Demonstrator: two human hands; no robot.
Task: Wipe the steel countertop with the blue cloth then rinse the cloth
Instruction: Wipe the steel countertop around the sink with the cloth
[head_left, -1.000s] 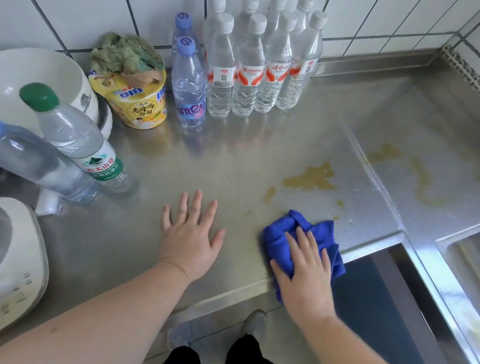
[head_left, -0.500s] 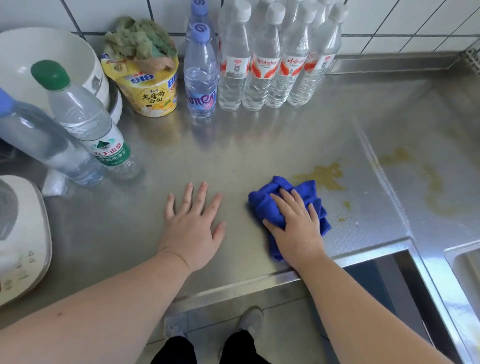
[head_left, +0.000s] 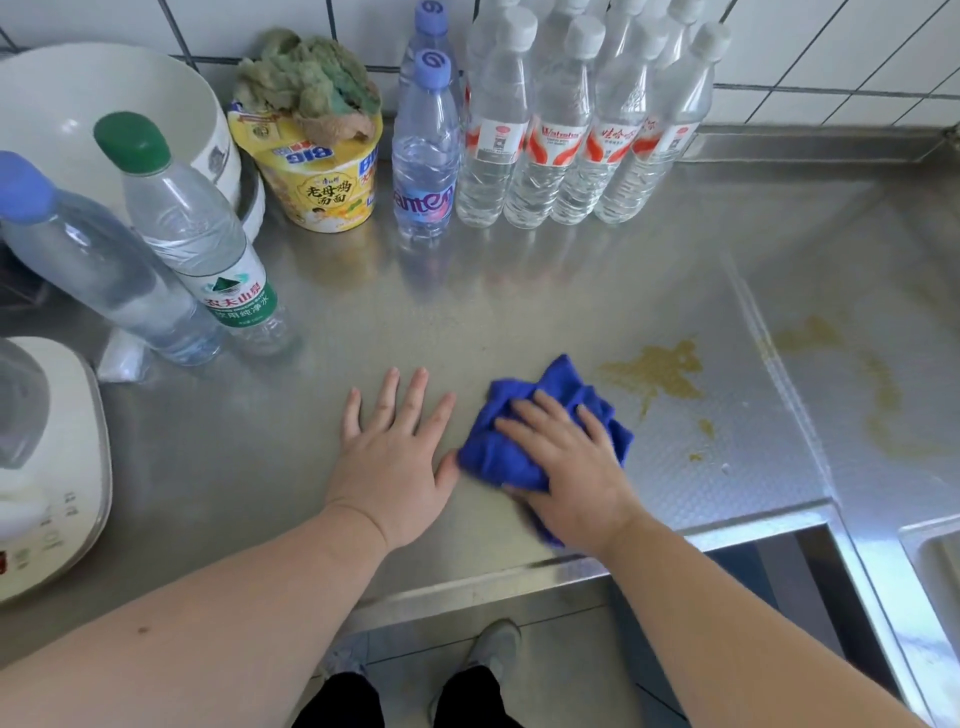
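Pressing right hand (head_left: 576, 467) flat on blue cloth (head_left: 524, 447), fingers (head_left: 550, 415) spread open over the bunched fabric, not curled around it. Cloth lying on steel countertop (head_left: 519, 291), near the front edge, centre of scene, part of it hidden under the palm. Resting left hand (head_left: 395, 457) flat on bare steel just left of the cloth, fingers open and splayed, thumb touching or almost touching the cloth's left edge; cannot tell which. Showing yellow-brown stain (head_left: 654, 371) just right and far of the cloth, small specks (head_left: 705, 428) nearer, more stains (head_left: 878, 389) further right past the seam. Standing against the far tiled wall: cluster of white-capped bottles (head_left: 566, 130), blue-capped bottle (head_left: 423, 156) left of them, noodle cup (head_left: 322, 182) with green rag (head_left: 306, 78) on top. Leaning at far left: green-capped bottle (head_left: 197, 234), another blue-capped one (head_left: 88, 260) beside it, white bowl (head_left: 78, 104) behind. Sitting at near left: white appliance (head_left: 47, 493). Showing sink (head_left: 935, 561) edge at near right.
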